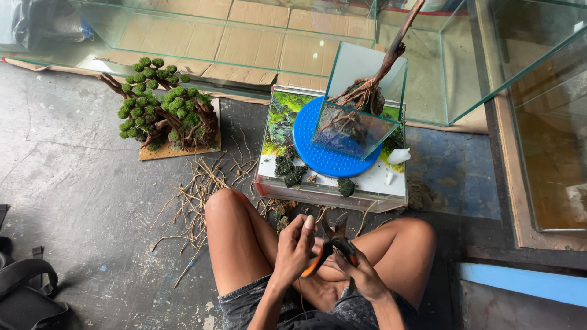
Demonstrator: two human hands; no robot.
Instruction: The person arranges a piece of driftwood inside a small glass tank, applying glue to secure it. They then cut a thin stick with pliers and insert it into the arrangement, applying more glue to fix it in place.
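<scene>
Trimming a thin root with cutters, sitting on the floor
Right hand (361,272) clamps the orange-handled cutters (333,247) over the lap; left hand (295,244) pinches a root (323,226) at the blades; best kept taut, fingers clear

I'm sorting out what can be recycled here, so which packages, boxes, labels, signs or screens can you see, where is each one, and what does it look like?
Flattened cardboard: brown sheets spread on the floor under the large glass tanks at the top.
Cardboard base: small tan rectangle under the green model tree, left of centre.
Printed picture sheet: green and dark scenery image lying under the blue round turntable.
No signs or screens in view.
</scene>
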